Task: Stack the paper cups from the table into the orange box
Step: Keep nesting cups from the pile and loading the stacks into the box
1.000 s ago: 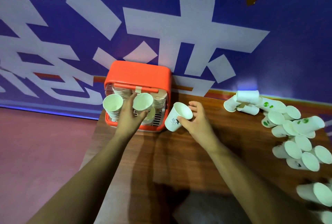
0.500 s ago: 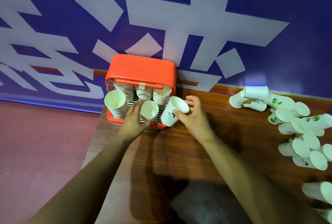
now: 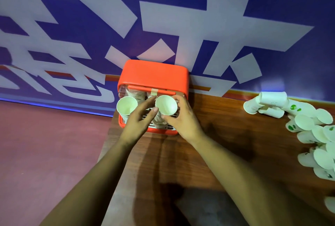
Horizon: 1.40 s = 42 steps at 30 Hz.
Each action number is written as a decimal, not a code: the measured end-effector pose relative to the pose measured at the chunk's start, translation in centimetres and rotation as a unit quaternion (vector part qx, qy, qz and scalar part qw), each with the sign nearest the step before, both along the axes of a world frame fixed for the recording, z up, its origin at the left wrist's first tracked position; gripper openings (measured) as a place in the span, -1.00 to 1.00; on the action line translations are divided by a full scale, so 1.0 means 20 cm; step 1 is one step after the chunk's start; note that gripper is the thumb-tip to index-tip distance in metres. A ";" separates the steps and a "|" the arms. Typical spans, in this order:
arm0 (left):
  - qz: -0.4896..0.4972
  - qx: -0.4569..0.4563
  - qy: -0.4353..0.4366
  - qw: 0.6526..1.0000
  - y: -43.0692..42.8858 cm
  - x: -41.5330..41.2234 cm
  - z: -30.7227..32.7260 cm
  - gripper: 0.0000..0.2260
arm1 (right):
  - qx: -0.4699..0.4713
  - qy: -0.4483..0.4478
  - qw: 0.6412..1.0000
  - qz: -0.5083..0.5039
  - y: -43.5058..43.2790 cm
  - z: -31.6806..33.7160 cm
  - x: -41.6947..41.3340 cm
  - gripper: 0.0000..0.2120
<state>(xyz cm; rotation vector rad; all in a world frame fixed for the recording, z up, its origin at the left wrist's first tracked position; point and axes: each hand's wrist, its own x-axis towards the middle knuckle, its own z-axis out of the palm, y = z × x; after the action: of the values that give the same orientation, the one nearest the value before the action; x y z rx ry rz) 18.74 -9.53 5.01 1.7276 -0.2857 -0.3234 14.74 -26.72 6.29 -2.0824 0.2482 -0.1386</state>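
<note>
The orange box (image 3: pixel 154 73) stands at the table's far left edge against the wall, with stacks of paper cups inside. My right hand (image 3: pixel 183 122) grips a white paper cup (image 3: pixel 166 105) by its side, held mouth-up over the middle stack in the box. My left hand (image 3: pixel 137 124) reaches in from the left, with fingers behind and thumb in front of the cup stack (image 3: pixel 157 118) just under that cup. Another stack, topped by an open cup (image 3: pixel 126 106), stands in the box's left part. The box's lower interior is hidden by my hands.
Several loose paper cups (image 3: pixel 306 122), some with green marks, lie on their sides along the right of the wooden table (image 3: pixel 226 135). A purple wall with white lettering (image 3: pixel 181 26) rises right behind the box. To the left of the table is red floor (image 3: pixel 45 153).
My right hand carried its cup left from beside the box to above the middle stack. My left hand stayed at that stack, and the view moved closer.
</note>
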 end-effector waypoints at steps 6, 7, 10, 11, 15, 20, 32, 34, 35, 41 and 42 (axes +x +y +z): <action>-0.011 0.025 -0.012 1.000 0.02 0.03 -0.07 -0.63 | -0.057 -0.020 0.998 0.012 0.04 -0.07 0.02 -0.36; -0.014 0.038 -0.019 0.999 0.02 0.03 -0.08 -0.63 | -0.067 -0.021 0.997 0.020 0.03 -0.08 0.02 -0.35; -0.012 0.073 -0.039 0.996 0.02 0.03 -0.11 -0.62 | -0.086 -0.020 0.996 0.034 0.02 -0.08 -0.01 -0.36; -0.011 0.078 -0.041 0.996 0.02 0.03 -0.12 -0.61 | -0.092 -0.025 0.995 0.033 0.03 -0.08 -0.01 -0.36; -0.026 0.096 -0.046 0.994 0.03 0.03 -0.15 -0.61 | -0.113 -0.022 0.993 0.012 0.06 -0.12 -0.04 -0.34; -0.042 0.156 -0.077 0.984 0.03 0.04 -0.20 -0.62 | -0.095 0.036 0.995 0.015 0.05 -0.17 -0.04 -0.29; -0.038 0.204 -0.038 0.978 0.04 0.05 -0.25 -0.59 | -0.076 0.144 0.986 0.027 0.01 -0.24 0.03 -0.27; -0.023 0.212 -0.043 0.976 0.03 0.03 -0.24 -0.61 | -0.074 0.149 0.986 0.030 0.02 -0.23 0.02 -0.25; -0.013 0.216 -0.046 0.975 0.03 0.02 -0.23 -0.62 | -0.076 0.151 0.985 0.029 0.02 -0.22 0.02 -0.25; 0.030 0.229 -0.109 0.967 0.02 -0.06 -0.13 -0.68 | -0.096 0.158 0.982 -0.024 -0.14 -0.13 -0.15 -0.33; 0.033 0.227 -0.113 0.967 0.01 -0.08 -0.12 -0.70 | -0.107 0.167 0.979 -0.035 -0.19 -0.11 -0.21 -0.34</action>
<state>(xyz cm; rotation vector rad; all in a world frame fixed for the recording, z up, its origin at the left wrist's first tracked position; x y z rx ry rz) 17.23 -9.36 2.69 2.2273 -0.3372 -0.1478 10.59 -30.59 4.13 -2.3057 0.5321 0.1521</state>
